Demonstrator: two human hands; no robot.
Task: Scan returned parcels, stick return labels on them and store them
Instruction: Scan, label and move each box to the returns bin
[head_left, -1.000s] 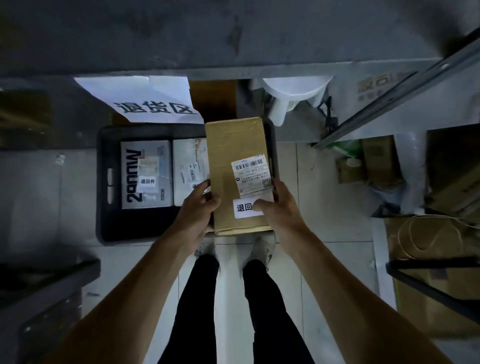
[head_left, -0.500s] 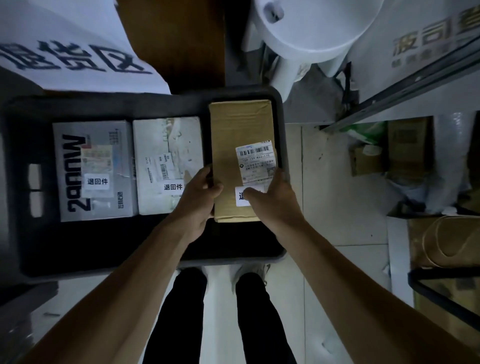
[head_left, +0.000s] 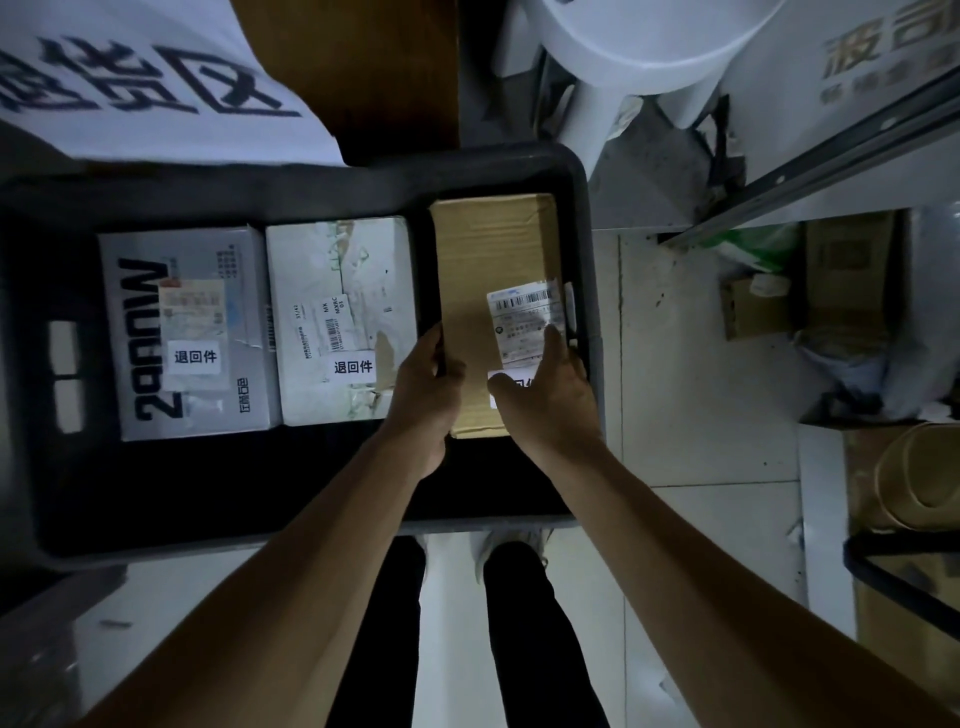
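Cardboard, plain brown: the parcel (head_left: 493, 291) being stored lies in the black crate (head_left: 582, 218) on the floor, tucked into its far right corner. Its long axis runs near to far, away from the person, with the right long edge just beside the crate's right wall. Both hands sit at its near end. The left hand (head_left: 423, 389) grips the left long edge, thumb on top and fingers curled down into the gap beside the white parcel (head_left: 340, 322). The right hand (head_left: 550, 400) rests on the top face with fingers fairly straight, covering part of the small white return label (head_left: 506, 378) and reaching onto the barcoded shipping label (head_left: 524, 322). Neither hand is clearly nearer; they flank the same end.

I count three parcels in the crate, side by side in a row: a grey printed box (head_left: 184, 332) on the left, the white one in the middle, the brown one on the right. Each carries one return label, so three in all. The near half of the crate floor looks dark and I cannot tell what, if anything, lies there.

To my eye the parcel is about seated, and letting go means drawing both hands back toward the person.
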